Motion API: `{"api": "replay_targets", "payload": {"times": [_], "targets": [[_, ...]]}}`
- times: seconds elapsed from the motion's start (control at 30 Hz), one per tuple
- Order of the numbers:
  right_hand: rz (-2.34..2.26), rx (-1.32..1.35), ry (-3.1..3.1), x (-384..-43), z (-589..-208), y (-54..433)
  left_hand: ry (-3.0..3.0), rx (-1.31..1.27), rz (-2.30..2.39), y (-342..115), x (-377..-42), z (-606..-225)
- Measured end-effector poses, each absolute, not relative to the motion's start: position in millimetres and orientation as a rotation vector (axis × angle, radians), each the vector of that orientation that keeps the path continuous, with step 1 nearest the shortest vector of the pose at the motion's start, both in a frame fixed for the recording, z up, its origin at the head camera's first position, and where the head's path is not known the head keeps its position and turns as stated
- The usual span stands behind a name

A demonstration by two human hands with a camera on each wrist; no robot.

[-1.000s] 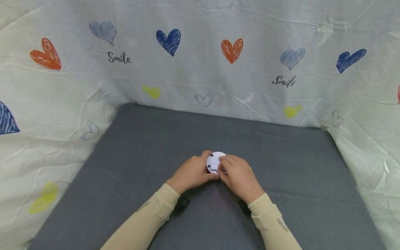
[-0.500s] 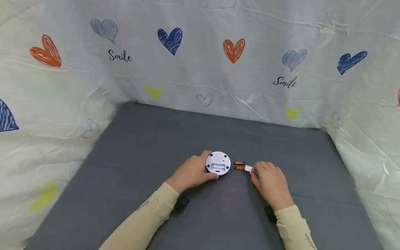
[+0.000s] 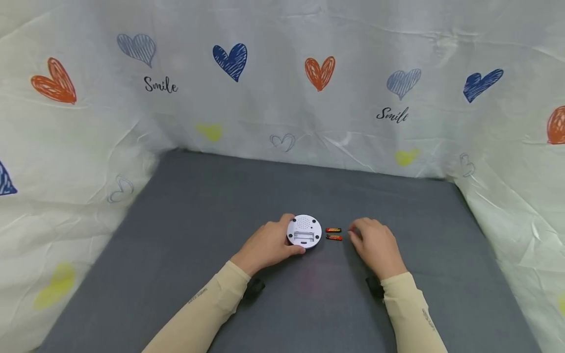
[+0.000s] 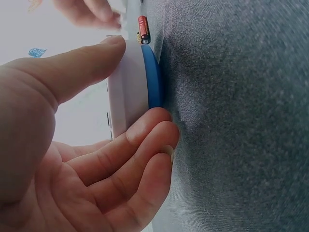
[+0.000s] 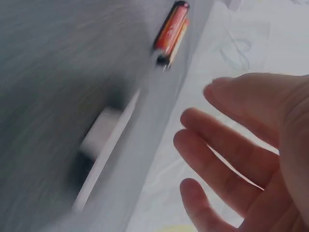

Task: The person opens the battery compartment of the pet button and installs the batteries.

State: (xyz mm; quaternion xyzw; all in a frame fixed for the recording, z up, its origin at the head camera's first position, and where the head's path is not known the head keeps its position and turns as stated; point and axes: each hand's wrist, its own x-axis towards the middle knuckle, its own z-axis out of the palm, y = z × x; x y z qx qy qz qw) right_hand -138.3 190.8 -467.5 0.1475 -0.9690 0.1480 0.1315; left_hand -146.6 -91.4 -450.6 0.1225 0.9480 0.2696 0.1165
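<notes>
My left hand (image 3: pixel 267 245) grips a round white device (image 3: pixel 304 224) by its left edge, thumb at the near side. Its underside faces up, showing speaker holes, dark feet and an uncovered battery compartment (image 3: pixel 304 236) with no batteries inside. In the left wrist view the device's lower part (image 4: pixel 152 79) is blue. Two red-and-black batteries, a far one (image 3: pixel 333 230) and a near one (image 3: pixel 334 238), lie just right of it. Farther right is my right hand (image 3: pixel 377 247), fingers relaxed and holding nothing. A white battery cover (image 5: pixel 107 150) appears blurred near it in the right wrist view; the head view hides it.
A grey cloth (image 3: pixel 247 186) covers the table. White sheeting (image 3: pixel 265 108) printed with hearts and "Smile" rises behind it and along both sides. Dark wrist-camera mounts sit under both wrists.
My right hand has moved from the device to the right, carrying the battery cover past the batteries, and has let it go. The left hand still holds the device in place.
</notes>
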Motion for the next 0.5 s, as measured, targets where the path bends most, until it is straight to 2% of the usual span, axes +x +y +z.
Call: {"api": "replay_targets", "payload": {"times": [0.2, 0.5], "targets": [[0.489, 0.482, -2.896, -154.6, -474.8, 153.6, 2.780, 0.328, 0.804, -101.0, -134.8, -457.5], [0.417, 0.472, -2.848, -159.7, -476.8, 156.1, 2.778, 0.380, 0.832, -95.1, -140.2, -450.2]]}}
